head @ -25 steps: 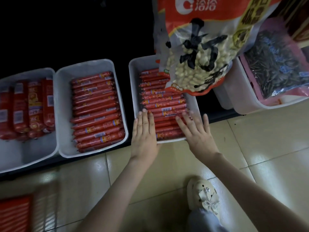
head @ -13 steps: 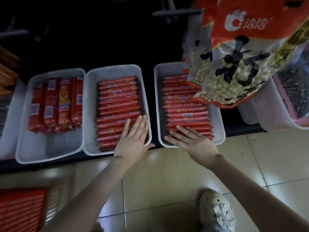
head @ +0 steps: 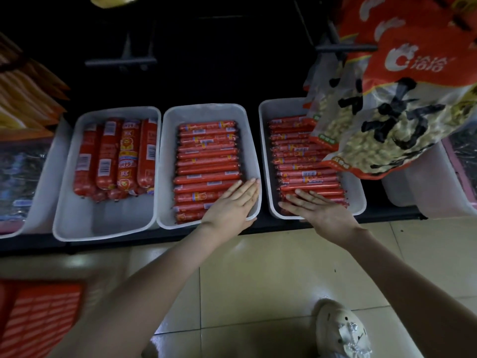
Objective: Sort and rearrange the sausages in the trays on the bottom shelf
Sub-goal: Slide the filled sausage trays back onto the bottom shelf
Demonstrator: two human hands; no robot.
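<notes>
Three white trays stand side by side on the dark bottom shelf. The left tray (head: 77,228) holds thick red sausages (head: 116,156) set lengthwise at its back. In the middle tray (head: 204,111) thin red sausages (head: 206,161) lie crosswise in a stack. The right tray (head: 357,202) holds a similar stack of thin sausages (head: 302,166). My left hand (head: 232,205) lies flat, fingers straight, on the front right of the middle stack. My right hand (head: 320,205) lies flat on the front rows of the right stack.
A large red and white snack bag (head: 402,99) hangs over the back right of the right tray. More bins stand at the far left (head: 23,177) and far right (head: 438,182). Tiled floor (head: 258,267) lies below, with my shoe (head: 340,329) and a red crate (head: 36,313).
My left hand has moved from the right tray's front corner over to the middle tray's sausages. My right hand stays on the right tray's front rows. The view has shifted left.
</notes>
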